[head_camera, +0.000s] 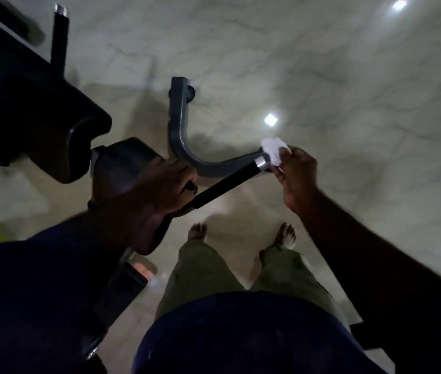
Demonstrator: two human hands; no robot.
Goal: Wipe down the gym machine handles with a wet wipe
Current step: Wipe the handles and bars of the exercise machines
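Gripping the near end of the black handle (224,186) with the left hand (157,193), fingers curled round it. Pinching a crumpled white wipe (273,149) in the right hand (299,175), set against the handle's far end at the chrome collar (263,162) (just where the grey curved tube (177,130) meets it). Standing with bare feet (199,230) on pale marbled floor (349,76). Dim, slightly blurred.

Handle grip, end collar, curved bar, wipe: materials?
Grip: matte black, likely rubber or foam sleeve. End collar: bright reflective band, probably bare or chromed metal. Curved bar: glossy grey, looks like painted steel tube. Wipe: white, crumpled, soft nonwoven or paper; blurred.
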